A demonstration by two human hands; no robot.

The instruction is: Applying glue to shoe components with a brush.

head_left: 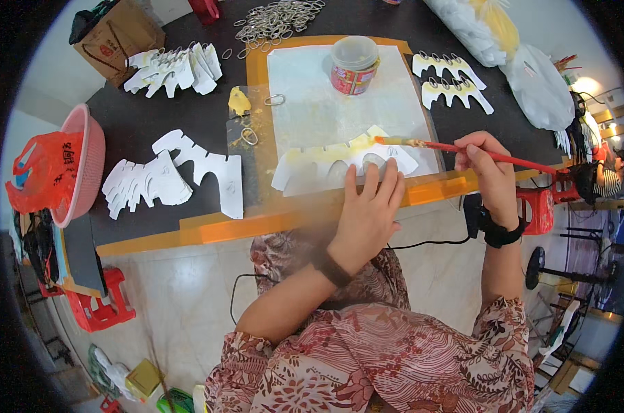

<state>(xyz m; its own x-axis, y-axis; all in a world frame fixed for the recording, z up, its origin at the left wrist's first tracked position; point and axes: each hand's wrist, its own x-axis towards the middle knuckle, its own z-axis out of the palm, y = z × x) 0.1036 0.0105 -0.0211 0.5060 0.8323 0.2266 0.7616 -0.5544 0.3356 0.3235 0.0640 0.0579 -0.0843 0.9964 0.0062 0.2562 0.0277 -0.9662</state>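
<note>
A long white cut-out piece (308,165) with notched edges lies along the near side of a white sheet (302,89), its upper edge smeared yellowish. My left hand (367,213) rests on it, fingers stretched out and pressing it down. Pinched in my right hand (489,168) is a red-handled paintbrush (439,146); its yellow-coated tip touches the piece's upper edge. Beyond them a plastic tub (354,69) with a red label stands on the sheet. Left of the sheet are a yellow lump (239,101) and loose metal rings (249,135).
Plain white cut-outs (147,184) lie at the left. Ringed pieces sit in a far-left bunch (174,69) and in rows (453,86) at the right. A ring pile (277,24), paper bag (119,41), pink basket (85,165) and plastic bags (539,89) surround the work area.
</note>
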